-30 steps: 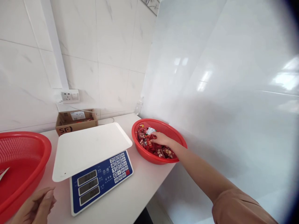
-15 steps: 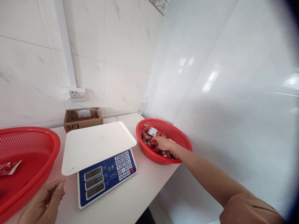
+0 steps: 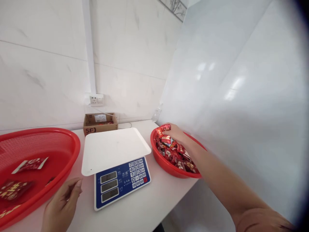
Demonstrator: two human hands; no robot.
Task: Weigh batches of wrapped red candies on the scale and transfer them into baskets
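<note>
My right hand (image 3: 176, 132) is closed on a shiny red snack packet (image 3: 163, 129) at the far left rim of the right red basket (image 3: 166, 167). Below it the basket holds many red and dark-red wrapped packets (image 3: 172, 151). My left hand (image 3: 63, 201) hovers over the table between the left basket and the scale, fingers curled to the thumb, with nothing visible in it. A digital scale (image 3: 123, 185) with a bare white tray (image 3: 114, 149) stands between the baskets. In the left red basket (image 3: 70, 154) lie several packets (image 3: 31, 164).
Behind the scale sits a cardboard box (image 3: 101, 129) with red packets inside. A clear plastic object (image 3: 156, 113) stands in the back corner. Tiled wall and a socket (image 3: 96, 100) are behind; a glossy white panel (image 3: 217, 96) borders the right side.
My right hand has risen from among the packets to the basket's far left rim, bringing a red packet with it. The view has swung left; my left hand stays curled.
</note>
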